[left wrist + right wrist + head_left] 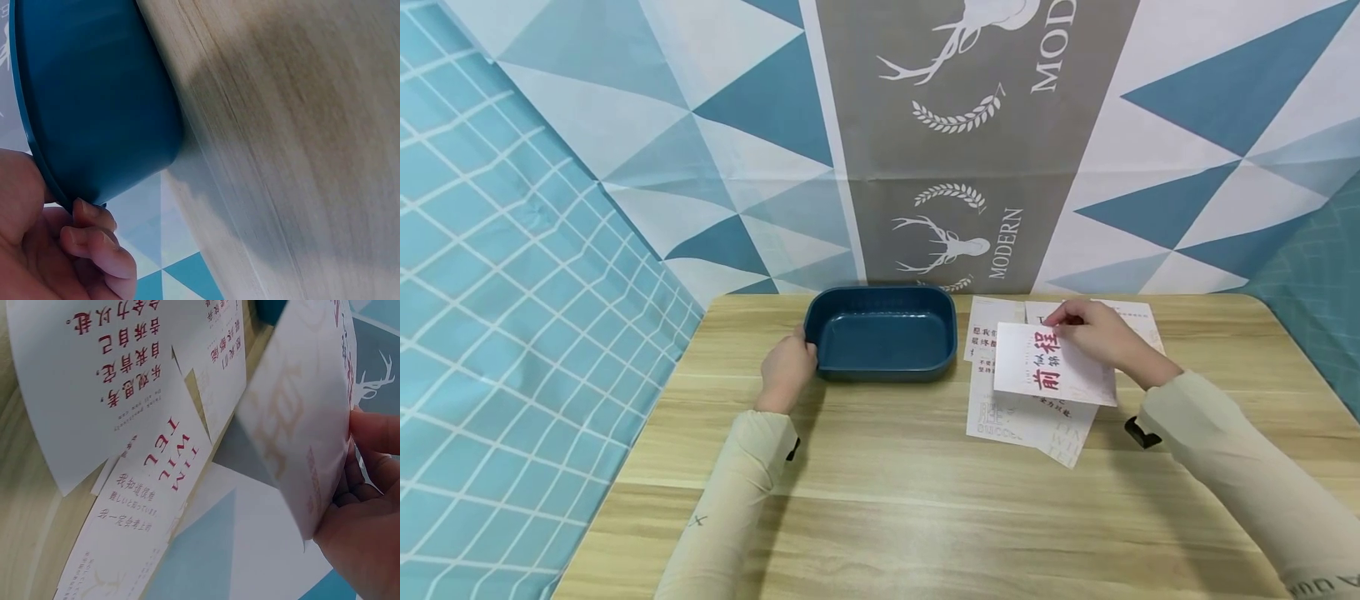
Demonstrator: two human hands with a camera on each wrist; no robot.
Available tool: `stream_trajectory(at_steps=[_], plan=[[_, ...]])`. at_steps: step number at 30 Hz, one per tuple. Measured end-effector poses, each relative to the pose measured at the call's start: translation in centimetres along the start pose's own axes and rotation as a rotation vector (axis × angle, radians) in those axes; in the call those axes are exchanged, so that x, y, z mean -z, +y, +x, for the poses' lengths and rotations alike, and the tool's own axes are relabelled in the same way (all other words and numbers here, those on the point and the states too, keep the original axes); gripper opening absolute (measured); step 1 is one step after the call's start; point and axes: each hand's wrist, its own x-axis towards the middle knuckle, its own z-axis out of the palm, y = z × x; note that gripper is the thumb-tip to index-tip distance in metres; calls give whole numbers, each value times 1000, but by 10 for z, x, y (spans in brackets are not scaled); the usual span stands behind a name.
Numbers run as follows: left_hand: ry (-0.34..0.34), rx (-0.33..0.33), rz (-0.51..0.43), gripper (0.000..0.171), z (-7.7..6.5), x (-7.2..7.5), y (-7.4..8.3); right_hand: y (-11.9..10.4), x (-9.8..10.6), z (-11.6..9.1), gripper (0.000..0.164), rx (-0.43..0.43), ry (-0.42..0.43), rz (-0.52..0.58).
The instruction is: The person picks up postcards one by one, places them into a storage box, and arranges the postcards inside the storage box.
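Note:
A dark blue rectangular tray (pixel 887 375) with raised walls stands near the back of the wooden table. My left hand (pixel 788 367) grips its left end, thumb and curled fingers at the rim, as the left wrist view shows up close. My right hand (pixel 1093 333) pinches a white card (pixel 1018 367) with large red Chinese characters by its edge. The card is raised over several other printed cards (pixel 992 421), which lie overlapping on the table to the right of the tray. In the right wrist view, the held card (pixel 294 425) is tilted up, away from the loose cards (pixel 94 369).
The wood-grain table (pixel 880 517) stretches toward me and ends at the back against a patterned cloth (pixel 760 125) with triangles and deer heads. A light blue gridded cloth (pixel 497 333) hangs along the left side.

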Motion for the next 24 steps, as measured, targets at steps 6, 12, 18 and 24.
stream_trajectory(at_steps=[6, 12, 18, 24], plan=[[-5, 11, 4, 48, 0, 0, 0, -8, -2, 5, 23, 20, 3, 11], [-6, 21, -2, 48, -1, 1, 1, -16, -5, 11, 22, 24, -3, 11], [-7, 24, -6, 49, 0, -1, 0, -24, -7, 19, 22, 20, -12, 9], [3, 8, -6, 49, 2, -3, -1, -30, -10, 27, 22, 26, -21, -5]])
